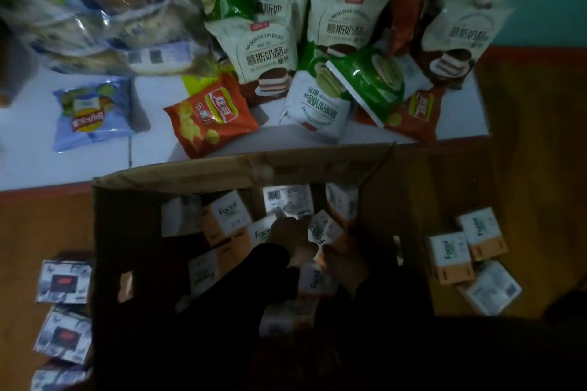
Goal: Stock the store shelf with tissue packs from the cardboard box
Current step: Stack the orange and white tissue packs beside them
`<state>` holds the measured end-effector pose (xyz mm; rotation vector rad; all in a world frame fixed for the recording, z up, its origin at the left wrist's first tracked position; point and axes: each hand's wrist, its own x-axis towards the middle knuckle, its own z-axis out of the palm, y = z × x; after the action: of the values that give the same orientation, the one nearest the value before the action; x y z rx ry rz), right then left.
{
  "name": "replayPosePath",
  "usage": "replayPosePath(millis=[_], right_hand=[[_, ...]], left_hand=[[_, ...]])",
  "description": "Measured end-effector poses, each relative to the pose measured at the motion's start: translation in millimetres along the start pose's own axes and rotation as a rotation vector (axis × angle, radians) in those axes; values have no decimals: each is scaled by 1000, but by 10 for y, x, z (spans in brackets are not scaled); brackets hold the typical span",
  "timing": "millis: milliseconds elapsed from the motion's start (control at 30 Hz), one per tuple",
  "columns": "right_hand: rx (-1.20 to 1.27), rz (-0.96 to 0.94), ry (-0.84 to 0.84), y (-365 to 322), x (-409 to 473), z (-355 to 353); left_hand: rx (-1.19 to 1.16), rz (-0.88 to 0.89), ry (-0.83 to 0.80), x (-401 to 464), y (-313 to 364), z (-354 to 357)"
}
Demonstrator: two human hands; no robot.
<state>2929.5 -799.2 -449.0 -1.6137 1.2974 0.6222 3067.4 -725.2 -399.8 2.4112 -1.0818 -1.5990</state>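
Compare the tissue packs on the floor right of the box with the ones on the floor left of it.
The right-hand packs are white with an orange band and green "Facial" lettering; the left-hand packs are pale with a dark printed pattern and a dark label panel. The right-hand packs lie in a loose cluster, tilted; the left-hand packs sit in a rough column. Both groups are small wrapped blocks on the wooden floor beside the cardboard box.

Both arms were covered in dark, seemingly black long sleeves; the left sleeve ran up to the wrist, where its cuff ended in a rounded edge just short of the left hand; the right sleeve was harder to read (the light was very dim there); the right hand was bare, as was the left; no gloves, rings or watch were discernible.
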Motion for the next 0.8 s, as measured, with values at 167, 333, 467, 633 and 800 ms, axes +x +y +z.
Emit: replayPosePath(millis=[167,333,467,633,800], right_hand=[[76,-138,196,-445,-546,-219],[265,-365,209,-661,-976,-446],[425,-503,152,-871,-1707,-811],[268,-739,361,-1193,-2576,-1431],[95,-953,679,-1569,-3532,-2082]], left_hand=[[-334,-1,120,-481,6,-332],[-407,72,336,-1227,150,-698],[-505,124,424,-1918,412,-1002],[-691,221,584,-2751,928,-1374],[-994,409,697,-3453,1562,-1821]])
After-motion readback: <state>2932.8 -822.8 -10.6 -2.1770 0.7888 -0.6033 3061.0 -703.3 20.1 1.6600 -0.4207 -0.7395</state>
